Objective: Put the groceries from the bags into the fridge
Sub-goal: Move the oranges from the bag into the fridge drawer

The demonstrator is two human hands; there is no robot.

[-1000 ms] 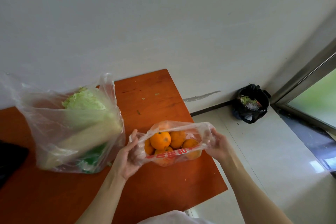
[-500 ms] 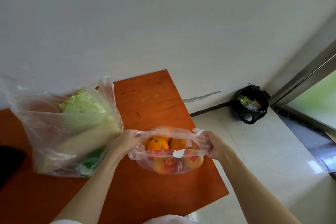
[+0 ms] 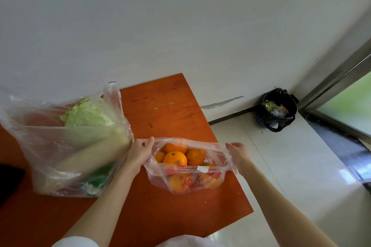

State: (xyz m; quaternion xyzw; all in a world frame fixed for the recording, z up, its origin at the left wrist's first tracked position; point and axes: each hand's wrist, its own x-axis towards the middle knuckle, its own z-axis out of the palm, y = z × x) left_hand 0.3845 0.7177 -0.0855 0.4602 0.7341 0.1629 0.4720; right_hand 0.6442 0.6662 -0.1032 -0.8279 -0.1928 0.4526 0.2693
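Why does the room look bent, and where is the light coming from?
Head view: the wide lens bows the wall and window frame; daylight comes in from that window on the right, leaving glare on the floor tiles; the bag of oranges, held by the left hand and right hand, looks sharp, while the cabbage bag looks softly smeared.

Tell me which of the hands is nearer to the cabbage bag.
Left. The left hand grips the orange bag right beside the cabbage bag; the right hand holds the far side.
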